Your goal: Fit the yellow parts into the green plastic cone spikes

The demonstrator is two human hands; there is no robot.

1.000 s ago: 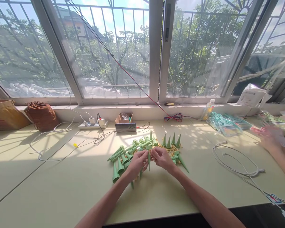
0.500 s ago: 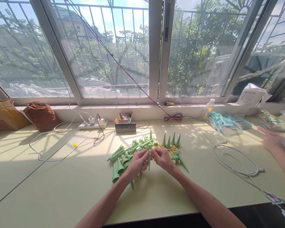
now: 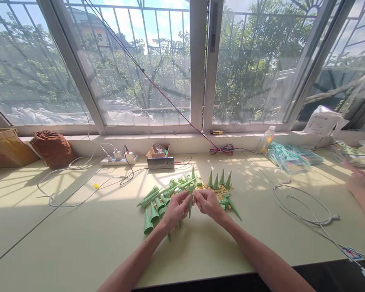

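Note:
My left hand (image 3: 174, 210) is closed on a green plastic spike (image 3: 190, 210), held with its point down. Close against it on the right, my right hand (image 3: 210, 204) has its thumb and fingers pinched together; whatever is between them is too small to make out. Green hollow cones (image 3: 148, 223) and slim green pieces lie in a heap around and behind my left hand. Several green spikes (image 3: 222, 178) stand points up behind my right hand, among small yellow pieces (image 3: 220, 190). Another green spike (image 3: 235, 209) lies to the right of that hand.
A phone (image 3: 161, 163) leans on a small cardboard box (image 3: 158, 151) at the back. A power strip (image 3: 119, 159) with cables is at left, near a brown bag (image 3: 53, 149). On the right lie a white cable (image 3: 304, 221), bagged teal items (image 3: 287, 158) and another person's hand (image 3: 360, 184).
My hands stay almost in place, with the held spike tilting slightly. At far right, the other person's hand has shifted to the right.

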